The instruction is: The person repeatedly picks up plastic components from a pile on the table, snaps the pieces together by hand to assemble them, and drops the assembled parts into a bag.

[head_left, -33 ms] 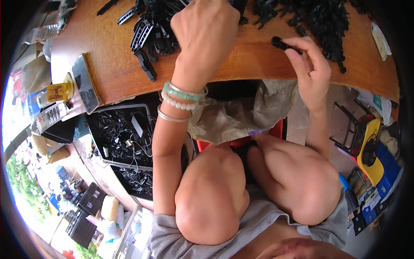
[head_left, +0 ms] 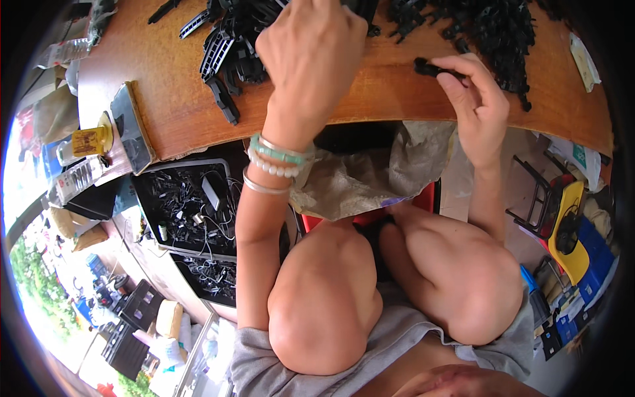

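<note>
The pinched part [head_left: 428,68] is black (small and slim).

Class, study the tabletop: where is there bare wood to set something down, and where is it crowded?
The wooden table shows bare between the dark flat slab and the left black-parts pile, between the left hand and right hand, and between the right black-parts pile and the pale packet. It is crowded where both piles lie.

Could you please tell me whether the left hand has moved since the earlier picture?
Yes, the left hand has moved slightly, toward the near edge of the table.
</note>
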`<action>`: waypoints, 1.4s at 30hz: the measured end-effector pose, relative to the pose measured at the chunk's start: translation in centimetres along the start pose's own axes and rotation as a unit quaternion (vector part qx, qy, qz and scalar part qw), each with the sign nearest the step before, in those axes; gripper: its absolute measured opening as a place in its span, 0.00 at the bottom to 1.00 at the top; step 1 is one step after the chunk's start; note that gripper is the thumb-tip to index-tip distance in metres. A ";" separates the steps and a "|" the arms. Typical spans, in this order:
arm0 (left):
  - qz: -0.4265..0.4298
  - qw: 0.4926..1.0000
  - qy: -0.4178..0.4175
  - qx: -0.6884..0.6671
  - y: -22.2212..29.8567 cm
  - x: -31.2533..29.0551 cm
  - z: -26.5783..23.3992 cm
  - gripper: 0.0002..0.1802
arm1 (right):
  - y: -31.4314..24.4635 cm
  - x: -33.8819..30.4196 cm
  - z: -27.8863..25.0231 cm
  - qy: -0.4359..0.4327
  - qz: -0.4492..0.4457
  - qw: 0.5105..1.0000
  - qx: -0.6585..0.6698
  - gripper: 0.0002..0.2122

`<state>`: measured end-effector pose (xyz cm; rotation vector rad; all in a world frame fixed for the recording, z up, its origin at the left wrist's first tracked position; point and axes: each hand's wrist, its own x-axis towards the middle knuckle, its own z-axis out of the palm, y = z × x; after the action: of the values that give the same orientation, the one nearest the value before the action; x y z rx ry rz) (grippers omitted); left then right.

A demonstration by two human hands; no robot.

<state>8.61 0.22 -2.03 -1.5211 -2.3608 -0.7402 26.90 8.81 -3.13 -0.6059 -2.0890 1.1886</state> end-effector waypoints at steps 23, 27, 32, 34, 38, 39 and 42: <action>-0.007 0.874 -0.080 -0.480 2.2 -5.3 -1.7 0.19 | -0.8 -1.6 2.6 0.048 0.018 0.962 0.266 0.11; 0.044 0.881 -0.116 -0.456 2.0 -4.7 -2.0 0.19 | -1.1 -1.2 1.3 0.025 0.013 0.974 0.227 0.15; 0.041 0.903 -0.124 -0.410 1.8 -4.9 -2.4 0.15 | -1.1 -1.7 1.2 0.004 0.013 0.986 0.168 0.14; 0.037 0.901 -0.114 -0.417 2.0 -4.8 -2.4 0.15 | -1.3 -1.7 1.1 0.015 0.021 0.995 0.100 0.13; 0.032 0.895 -0.087 -0.437 1.8 -4.9 -1.7 0.18 | -0.6 -1.2 1.4 0.024 -0.033 0.991 0.124 0.12; 0.033 0.894 -0.087 -0.439 1.7 -4.9 -1.8 0.18 | -1.0 -1.1 1.5 0.011 0.004 0.984 0.177 0.12; -0.007 0.875 -0.180 -0.450 0.4 -4.1 -2.5 0.13 | -0.9 -1.4 0.5 -0.064 0.069 0.977 0.191 0.13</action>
<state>10.61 -4.17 -1.70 -2.1128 -2.3778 -1.8967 27.39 7.13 -2.97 -0.5088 -1.8680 1.6966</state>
